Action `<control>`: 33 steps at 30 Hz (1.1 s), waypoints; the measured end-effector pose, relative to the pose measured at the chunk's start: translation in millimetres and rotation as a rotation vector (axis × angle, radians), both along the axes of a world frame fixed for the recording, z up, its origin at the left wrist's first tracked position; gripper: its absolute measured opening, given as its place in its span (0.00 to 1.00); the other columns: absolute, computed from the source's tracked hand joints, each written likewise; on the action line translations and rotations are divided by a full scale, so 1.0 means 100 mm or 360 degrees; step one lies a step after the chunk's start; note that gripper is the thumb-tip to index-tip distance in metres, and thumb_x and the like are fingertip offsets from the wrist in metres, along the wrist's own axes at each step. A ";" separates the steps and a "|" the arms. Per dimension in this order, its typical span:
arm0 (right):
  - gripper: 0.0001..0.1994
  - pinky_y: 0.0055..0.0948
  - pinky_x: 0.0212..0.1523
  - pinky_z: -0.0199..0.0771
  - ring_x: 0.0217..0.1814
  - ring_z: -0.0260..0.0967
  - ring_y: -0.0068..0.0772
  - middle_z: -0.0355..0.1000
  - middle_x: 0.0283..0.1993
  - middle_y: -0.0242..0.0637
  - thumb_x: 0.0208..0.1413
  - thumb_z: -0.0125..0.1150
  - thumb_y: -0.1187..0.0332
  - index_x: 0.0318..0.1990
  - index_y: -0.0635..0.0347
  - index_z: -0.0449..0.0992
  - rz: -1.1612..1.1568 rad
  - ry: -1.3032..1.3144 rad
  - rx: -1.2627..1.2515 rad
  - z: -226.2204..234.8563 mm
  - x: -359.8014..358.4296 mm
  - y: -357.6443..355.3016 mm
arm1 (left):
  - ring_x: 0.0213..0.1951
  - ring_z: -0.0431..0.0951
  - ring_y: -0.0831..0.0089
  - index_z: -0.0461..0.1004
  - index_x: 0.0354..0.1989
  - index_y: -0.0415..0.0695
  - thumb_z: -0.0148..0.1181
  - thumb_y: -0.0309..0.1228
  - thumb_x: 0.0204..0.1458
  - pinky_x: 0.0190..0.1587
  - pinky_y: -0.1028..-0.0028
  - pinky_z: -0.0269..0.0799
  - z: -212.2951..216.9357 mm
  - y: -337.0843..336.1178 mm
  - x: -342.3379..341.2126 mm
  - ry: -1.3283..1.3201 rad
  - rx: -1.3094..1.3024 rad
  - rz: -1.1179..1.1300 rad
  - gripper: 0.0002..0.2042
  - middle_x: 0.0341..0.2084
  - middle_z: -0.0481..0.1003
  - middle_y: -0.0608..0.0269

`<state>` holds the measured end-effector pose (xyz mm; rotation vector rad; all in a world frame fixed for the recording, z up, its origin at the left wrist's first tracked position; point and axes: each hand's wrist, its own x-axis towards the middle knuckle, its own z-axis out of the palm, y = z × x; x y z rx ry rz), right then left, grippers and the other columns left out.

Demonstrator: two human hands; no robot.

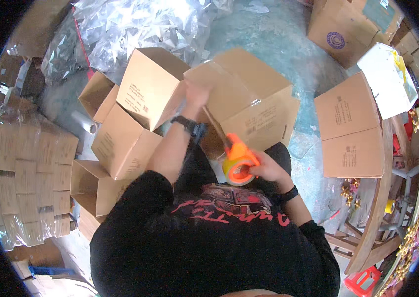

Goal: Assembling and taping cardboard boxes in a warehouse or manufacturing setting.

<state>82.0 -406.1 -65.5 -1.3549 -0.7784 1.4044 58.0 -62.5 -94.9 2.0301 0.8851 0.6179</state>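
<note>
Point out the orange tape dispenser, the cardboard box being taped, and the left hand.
orange tape dispenser (239, 163), head view, on its orange body.
cardboard box (249, 94), head view, on its top flap.
left hand (195, 95), head view, back of the hand.

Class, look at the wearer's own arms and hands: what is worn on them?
Both hands, left hand and right hand, are bare, with no gloves. Black sleeves are pushed up the forearms. A dark watch sits on the left wrist and a black band on the right.

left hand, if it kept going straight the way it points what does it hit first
The left hand already rests on the cardboard box being taped, fingers pointing up the picture. Going on, it would slide along that box's flap; beyond lies the crinkled plastic wrap, though depth is unclear.
</note>
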 end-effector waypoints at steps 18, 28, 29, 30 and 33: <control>0.31 0.47 0.67 0.64 0.65 0.65 0.43 0.69 0.61 0.44 0.44 0.57 0.68 0.61 0.62 0.66 -0.1547 0.0653 0.0858 -0.69 1.68 -0.89 | 0.71 0.43 0.34 0.46 0.73 0.45 0.73 0.46 0.43 0.69 0.45 0.48 -0.06 -1.80 -0.73 0.0388 0.0592 -0.1033 0.52 0.72 0.34 0.36; 0.29 0.45 0.69 0.62 0.67 0.64 0.45 0.67 0.61 0.46 0.47 0.53 0.73 0.61 0.66 0.66 -0.1666 0.0772 0.1085 -0.98 1.56 -0.68 | 0.72 0.49 0.46 0.59 0.63 0.43 0.60 0.25 0.46 0.70 0.58 0.53 -0.53 -0.95 -0.60 -0.0140 0.0632 -0.1031 0.32 0.70 0.48 0.37; 0.29 0.45 0.70 0.60 0.67 0.63 0.43 0.67 0.62 0.45 0.48 0.52 0.71 0.62 0.66 0.65 -0.1649 0.0694 0.1022 -1.01 1.63 -0.74 | 0.73 0.49 0.51 0.57 0.65 0.41 0.56 0.23 0.47 0.71 0.60 0.51 -0.53 -0.92 -0.61 -0.0048 0.0451 -0.0906 0.32 0.70 0.50 0.39; 0.28 0.45 0.71 0.58 0.68 0.62 0.42 0.67 0.63 0.44 0.50 0.52 0.70 0.62 0.66 0.65 -0.1617 0.0618 0.0956 -1.04 1.69 -0.74 | 0.73 0.49 0.55 0.56 0.67 0.40 0.52 0.22 0.48 0.72 0.63 0.49 -0.53 -0.87 -0.63 0.0043 0.0273 -0.0765 0.33 0.70 0.53 0.42; 0.28 0.45 0.68 0.63 0.67 0.64 0.39 0.68 0.62 0.42 0.50 0.52 0.72 0.62 0.65 0.66 -0.1499 0.0479 0.0825 -1.08 1.66 -0.72 | 0.73 0.49 0.54 0.49 0.71 0.36 0.50 0.26 0.54 0.72 0.66 0.47 -0.76 -0.76 -0.76 -0.0198 -0.0221 -0.0646 0.34 0.71 0.50 0.41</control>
